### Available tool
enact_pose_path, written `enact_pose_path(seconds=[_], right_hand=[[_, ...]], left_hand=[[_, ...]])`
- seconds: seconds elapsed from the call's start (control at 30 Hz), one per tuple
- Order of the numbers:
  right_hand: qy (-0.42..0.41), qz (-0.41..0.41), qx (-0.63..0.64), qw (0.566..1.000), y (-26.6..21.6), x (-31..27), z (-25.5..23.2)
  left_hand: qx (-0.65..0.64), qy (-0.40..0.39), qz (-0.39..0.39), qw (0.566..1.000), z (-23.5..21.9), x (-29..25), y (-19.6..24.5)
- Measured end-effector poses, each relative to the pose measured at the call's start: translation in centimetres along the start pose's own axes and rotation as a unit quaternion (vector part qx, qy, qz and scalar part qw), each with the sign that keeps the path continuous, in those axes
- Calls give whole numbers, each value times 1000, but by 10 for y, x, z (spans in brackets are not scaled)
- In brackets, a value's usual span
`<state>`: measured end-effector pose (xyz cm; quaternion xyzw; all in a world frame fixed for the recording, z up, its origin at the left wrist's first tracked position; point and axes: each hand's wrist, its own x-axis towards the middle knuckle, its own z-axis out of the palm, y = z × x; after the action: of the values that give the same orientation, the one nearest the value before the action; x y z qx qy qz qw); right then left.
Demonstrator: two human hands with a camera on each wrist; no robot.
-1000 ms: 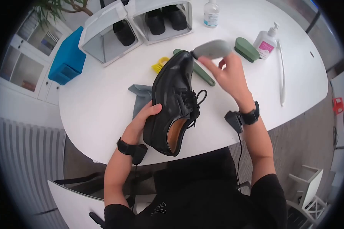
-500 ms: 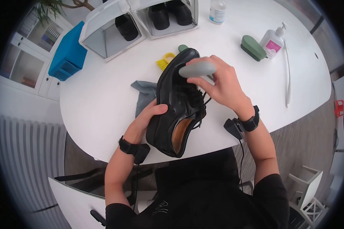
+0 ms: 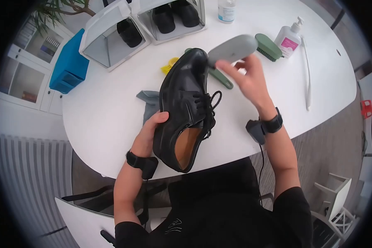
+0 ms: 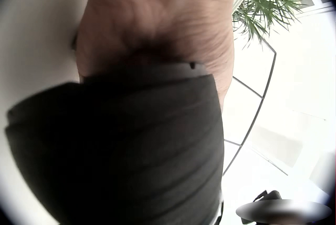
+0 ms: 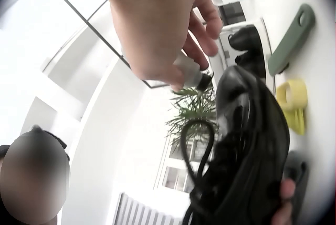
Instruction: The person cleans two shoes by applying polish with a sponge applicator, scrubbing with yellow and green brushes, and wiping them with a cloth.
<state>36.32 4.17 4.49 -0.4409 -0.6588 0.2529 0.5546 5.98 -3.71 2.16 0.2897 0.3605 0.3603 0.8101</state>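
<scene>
A black laced shoe [image 3: 182, 99] with a tan lining is held above the table, toe pointing away from the person. The left hand [image 3: 151, 128] grips its outer side near the heel, thumb on the upper, the other fingers hidden beneath. At the toe, the right hand [image 3: 250, 78] pinches a grey oval-backed tool [image 3: 233, 48]; the right wrist view shows a dark end on this tool [image 5: 203, 81] close to the toe of the shoe [image 5: 247, 130]. In the left wrist view only the palm side of the left hand [image 4: 157, 20] shows, the shoe out of sight.
On the white table [image 3: 256, 144] lie a grey cloth [image 3: 150, 103], a yellow brush [image 3: 169, 66], a green-handled tool [image 3: 221, 78], a green brush [image 3: 268, 47], a pump bottle [image 3: 288, 41], a clear bottle [image 3: 226, 11], a white stick [image 3: 307, 78], shoe boxes [image 3: 113, 62] and a blue box [image 3: 69, 64].
The right hand went from the toe in over the front upper, then back out beyond the toe with the grey tool. The left hand keeps its grip; the shoe has turned slightly.
</scene>
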Motion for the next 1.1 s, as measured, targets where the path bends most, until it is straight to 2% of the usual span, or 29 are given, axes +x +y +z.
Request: enact_pose_path(seconds=[0.03, 0.07, 0.13, 0.17, 0.23, 0.27, 0.33, 0.37, 0.43, 0.5, 0.57, 0.63, 0.67, 0.73, 0.77, 0.83, 0.87, 0.9, 0.93, 1.0, 1.07, 1.1], right_hand=[[-68, -44, 37, 996, -9, -6, 4], [-66, -41, 39, 996, -16, -11, 10], [-157, -79, 7, 984, -26, -16, 20], [-156, -78, 8, 985, -26, -16, 22], [-122, -147, -53, 980, -25, -15, 22], [-120, -145, -55, 981, -20, -13, 21], [-35, -129, -103, 986, -2, -7, 17], [-30, -124, -105, 986, 7, -1, 14], [24, 49, -186, 981, 27, 10, 7], [29, 70, -174, 982, 49, 15, -3], [30, 84, -166, 982, 61, 13, -8], [78, 47, -20, 996, 32, 8, -3], [69, 43, -20, 996, 23, 3, -1], [-37, -35, 18, 999, 6, -6, 4], [-37, -38, 19, 998, -3, -12, 7], [-158, -86, 19, 984, -18, -20, 15], [-159, -89, 19, 983, -23, -23, 19], [-149, -150, 3, 977, -27, -24, 23], [-139, -211, -13, 968, -29, -24, 25], [-126, -225, -44, 965, -32, -21, 27], [-111, -236, -75, 963, -29, -17, 26], [-71, -256, -115, 957, -23, -12, 25]], left_hand=[[3, 2, -2, 1000, -1, 0, 1], [-10, 6, -2, 1000, -1, 1, -1], [-23, 10, -2, 1000, 0, 1, -2], [-19, 18, 3, 1000, 1, 0, -2], [-15, 25, 5, 1000, 0, -2, -4], [-19, 22, -6, 1000, -4, -3, -5], [-16, 13, -25, 999, -6, -2, -5], [-29, 21, -36, 999, -6, -3, -5], [-40, 31, -52, 997, -5, -5, -7], [-22, -34, -1, 999, 0, -7, -8], [-29, -26, -15, 999, 11, -7, -5], [-58, -9, -16, 998, 9, -5, -10], [-44, -35, -22, 998, -4, 1, -10], [-21, -65, -22, 997, -28, 12, -11], [-16, -97, -12, 995, -39, 15, -14], [-11, -129, 1, 992, -43, 16, -12], [-12, -88, 0, 996, -42, 13, -12], [-13, -48, -2, 999, -38, 9, -11], [-13, -49, -1, 999, -26, 4, -10], [16, -2, 24, 1000, -3, -4, -9], [33, -7, 4, 999, -8, -2, -9], [51, -11, -12, 999, -8, -1, -8]])
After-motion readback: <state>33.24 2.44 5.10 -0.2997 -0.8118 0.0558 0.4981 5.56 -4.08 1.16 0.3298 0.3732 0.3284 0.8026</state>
